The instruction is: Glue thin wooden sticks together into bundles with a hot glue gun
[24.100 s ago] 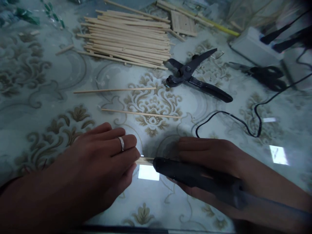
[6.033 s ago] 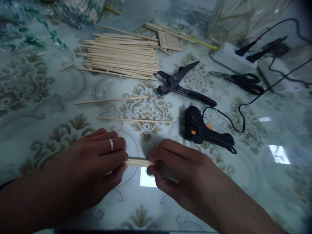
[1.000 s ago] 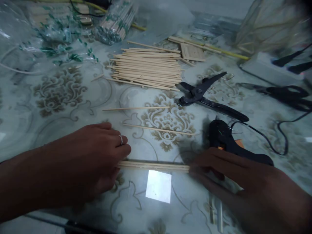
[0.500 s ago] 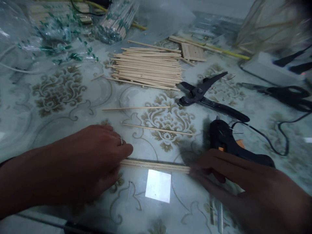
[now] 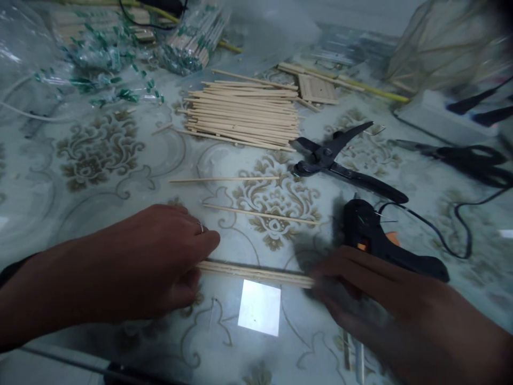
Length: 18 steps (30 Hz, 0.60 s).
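Observation:
Several thin wooden sticks (image 5: 256, 272) lie side by side in a narrow row near the front of the table. My left hand (image 5: 168, 256), a ring on one finger, is closed around their left end, which it hides. At the other end, the fingertips of my right hand (image 5: 372, 294) pinch the tips of the sticks; that hand is slightly blurred. Two single sticks, one farther (image 5: 224, 179) and one nearer (image 5: 260, 214), rest just beyond the row. A black glue gun (image 5: 372, 235) lies behind my right hand, partly covered by it.
A pile of sticks (image 5: 244, 115) lies farther back, near a small stick panel (image 5: 316, 88). Black cutters (image 5: 328, 155) and black scissors (image 5: 460, 158) lie to the right. Bagged sticks (image 5: 194, 40) stand at the back left. The glue gun's cord (image 5: 444, 243) trails right.
The view has shifted very slightly. Both hands stay at the ends of the stick row, with only slight finger movement.

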Motion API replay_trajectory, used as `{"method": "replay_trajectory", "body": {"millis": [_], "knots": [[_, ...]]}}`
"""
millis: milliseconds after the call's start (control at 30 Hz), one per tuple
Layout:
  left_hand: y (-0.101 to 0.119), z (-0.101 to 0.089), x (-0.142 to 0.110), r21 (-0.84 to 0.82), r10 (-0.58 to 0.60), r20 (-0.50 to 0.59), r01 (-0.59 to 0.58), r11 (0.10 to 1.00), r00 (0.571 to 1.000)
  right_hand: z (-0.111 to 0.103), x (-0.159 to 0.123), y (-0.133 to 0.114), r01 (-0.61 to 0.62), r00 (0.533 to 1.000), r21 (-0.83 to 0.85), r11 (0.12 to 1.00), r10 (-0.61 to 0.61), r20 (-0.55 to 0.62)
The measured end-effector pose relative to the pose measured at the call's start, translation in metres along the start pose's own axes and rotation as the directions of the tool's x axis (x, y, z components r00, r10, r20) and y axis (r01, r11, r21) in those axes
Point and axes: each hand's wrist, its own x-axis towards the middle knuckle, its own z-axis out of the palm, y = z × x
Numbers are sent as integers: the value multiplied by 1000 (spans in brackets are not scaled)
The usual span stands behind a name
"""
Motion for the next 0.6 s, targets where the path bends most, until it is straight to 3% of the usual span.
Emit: {"method": "replay_trajectory", "body": {"millis": [133, 367, 600], "knots": [[-9, -4, -4, -17, 10, -4, -10, 1000, 1000, -4, 3, -2, 52, 996, 161, 986, -63, 63], [-31, -28, -3, -123, -14, 131, 30, 992, 991, 0, 2, -1, 0, 997, 154, 988, -11, 71], [-33, -32, 7, -227, 26, 197, 20, 974, 980, 5, 0, 4, 44, 998, 127, 991, -49, 43]]}}
